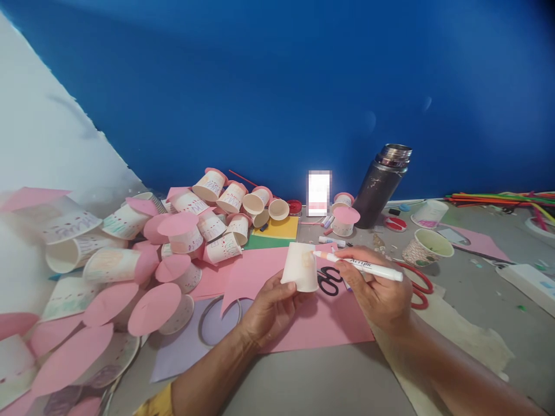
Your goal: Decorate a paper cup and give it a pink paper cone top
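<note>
Within left hand (274, 307), paper cup (298, 266), upside-down

A craft workspace, from its black-handled scissors (328, 282), coloured paper (321, 329), acrylic marker (368, 267) and heaped decorated paper cups (186, 242)

Through the head camera I lose some of my left hand's (277, 309) fingers behind the paper cup (299, 267), whose faint side mark I can't make out. My right hand (381, 292) hides the blades of the red scissors (427, 278), and the marker's (377, 269) smallest print is unreadable to me. A bright upright rectangle (318, 193) is pixelated. The bottom edge crops my yellow sleeve (158, 401), the left edge a pink-topped cup (15, 361), and the right edge a white box (526, 286).
</note>
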Demonstrator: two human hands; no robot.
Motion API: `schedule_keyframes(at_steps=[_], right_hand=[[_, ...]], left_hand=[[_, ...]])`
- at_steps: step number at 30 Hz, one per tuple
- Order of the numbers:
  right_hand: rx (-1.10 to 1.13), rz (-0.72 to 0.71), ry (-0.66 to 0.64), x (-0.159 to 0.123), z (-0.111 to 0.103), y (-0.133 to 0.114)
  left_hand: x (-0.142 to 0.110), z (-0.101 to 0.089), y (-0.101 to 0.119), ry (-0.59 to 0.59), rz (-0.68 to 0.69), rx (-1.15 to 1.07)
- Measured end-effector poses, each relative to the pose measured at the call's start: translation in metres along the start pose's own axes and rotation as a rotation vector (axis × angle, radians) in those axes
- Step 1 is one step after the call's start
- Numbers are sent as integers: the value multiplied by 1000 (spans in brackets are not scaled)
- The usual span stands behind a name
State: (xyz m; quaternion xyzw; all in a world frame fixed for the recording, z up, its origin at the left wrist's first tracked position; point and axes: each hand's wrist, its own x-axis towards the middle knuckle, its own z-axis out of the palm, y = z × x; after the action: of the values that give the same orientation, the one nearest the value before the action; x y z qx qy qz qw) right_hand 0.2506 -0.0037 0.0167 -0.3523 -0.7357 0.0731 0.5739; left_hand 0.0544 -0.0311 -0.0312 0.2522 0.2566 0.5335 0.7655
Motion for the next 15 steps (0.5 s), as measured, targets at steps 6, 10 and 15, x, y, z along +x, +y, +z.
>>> schedule_keyframes(at_steps=[6,10,15], right_hand=[[25,-11,-37,0,-1,0],[37,-37,-47,0,0,0],[54,-34,-45,1,-1,0]], left_hand=[[0,3,-1,8,20,66],[0,5,-1,18,16,80],[0,5,-1,21,20,59]])
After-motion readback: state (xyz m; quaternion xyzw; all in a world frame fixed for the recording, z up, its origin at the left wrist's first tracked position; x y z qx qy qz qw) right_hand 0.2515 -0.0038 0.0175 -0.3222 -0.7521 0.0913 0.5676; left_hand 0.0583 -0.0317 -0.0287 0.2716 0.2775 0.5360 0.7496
